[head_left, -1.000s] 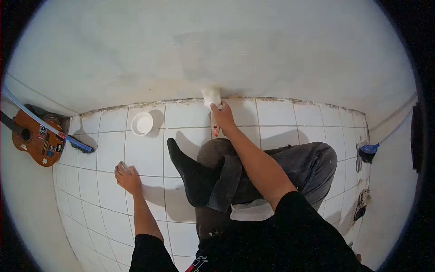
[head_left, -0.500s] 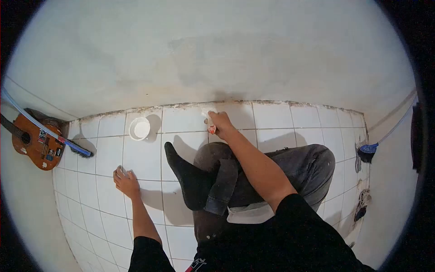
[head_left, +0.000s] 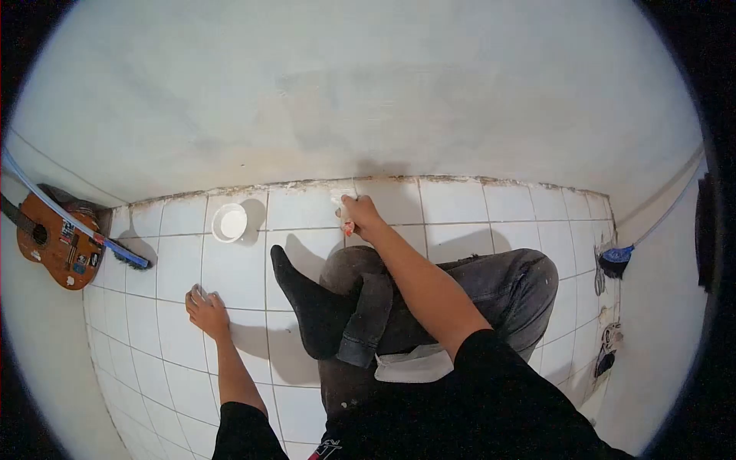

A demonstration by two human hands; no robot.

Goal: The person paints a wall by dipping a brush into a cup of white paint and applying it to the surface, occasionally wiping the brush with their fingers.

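My right hand [head_left: 362, 215] is closed around a small tool with a red-and-white handle [head_left: 349, 228]. Its pale front end lies close to the wall's foot, over the white floor tiles [head_left: 234, 276]; its exact shape is hard to make out. My left hand [head_left: 207, 311] rests on the tiles with its fingers somewhat bent, around something small and greyish that I cannot make out. A white round bowl [head_left: 229, 222] with whitish contents stands on the floor between my hands and the wall.
The pale wall [head_left: 368, 107] meets the tiles along a rough, stained edge. A guitar [head_left: 57, 241] and a blue brush [head_left: 130, 254] are at the left. At the right are a blue broom [head_left: 616, 259] and a dark bundle [head_left: 606, 360]. My folded legs [head_left: 491, 284] cover the middle floor.
The whole view has shifted slightly, moving the bowl and left hand a little leftward in the picture. My right hand with the tool has moved slightly left and back from the wall's edge.
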